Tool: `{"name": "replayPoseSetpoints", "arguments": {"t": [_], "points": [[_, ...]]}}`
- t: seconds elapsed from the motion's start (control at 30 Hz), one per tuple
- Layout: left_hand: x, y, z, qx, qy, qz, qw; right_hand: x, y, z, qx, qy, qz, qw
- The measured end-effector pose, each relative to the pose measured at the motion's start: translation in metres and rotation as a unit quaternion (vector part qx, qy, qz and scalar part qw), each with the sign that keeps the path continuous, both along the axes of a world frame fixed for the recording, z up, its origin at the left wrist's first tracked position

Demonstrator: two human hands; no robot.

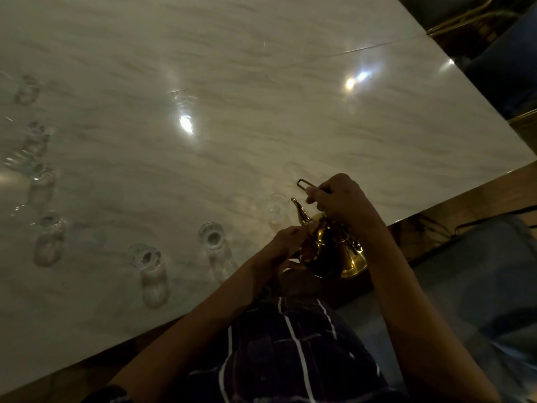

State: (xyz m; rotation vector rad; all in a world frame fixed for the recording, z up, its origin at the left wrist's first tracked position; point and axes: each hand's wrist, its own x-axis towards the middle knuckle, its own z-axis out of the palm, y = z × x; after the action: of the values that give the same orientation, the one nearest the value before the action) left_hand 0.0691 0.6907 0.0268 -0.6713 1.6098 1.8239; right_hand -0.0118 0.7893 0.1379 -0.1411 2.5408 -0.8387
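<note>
Obs, near→far. Checked shirt [290,344] at bottom of view. Left hand [283,245] cups the side of the brass teapot [334,257], fingers above, thumb below. My read: steadying the wt. Right hand [340,202] is closed round the wire handle [303,184], carrying the pot. Teapot sits over the near edge of the table [261,82], tilted fwd; I can't tell if its base touches. Spout [300,212] aims at the nearest glass [277,207], just beside it. Prob. lined up for a pour; no stream seen. Other glasses [211,236] run in a curve to the left w/ gaps, likely set out for filling in turn. Chairs [494,68] beyond far corner. No brand, label or txt legible; too dim.
</note>
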Motion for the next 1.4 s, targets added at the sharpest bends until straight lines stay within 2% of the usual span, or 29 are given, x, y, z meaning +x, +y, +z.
{"name": "replayPoseSetpoints", "arguments": {"t": [0.57, 1.1, 1.4], "points": [[0.005, -0.004, 0.000, -0.006, -0.015, -0.022, 1.000, 0.010, -0.006, 0.001, -0.001, -0.010, -0.017, 1.000], [0.003, 0.000, 0.011, 0.040, -0.054, 0.035, 0.997, 0.002, -0.005, 0.005, 0.011, -0.007, 0.003, 1.000], [0.002, 0.001, 0.015, 0.051, -0.039, 0.026, 0.998, -0.003, -0.003, 0.007, 0.015, -0.007, 0.004, 1.000]]}}
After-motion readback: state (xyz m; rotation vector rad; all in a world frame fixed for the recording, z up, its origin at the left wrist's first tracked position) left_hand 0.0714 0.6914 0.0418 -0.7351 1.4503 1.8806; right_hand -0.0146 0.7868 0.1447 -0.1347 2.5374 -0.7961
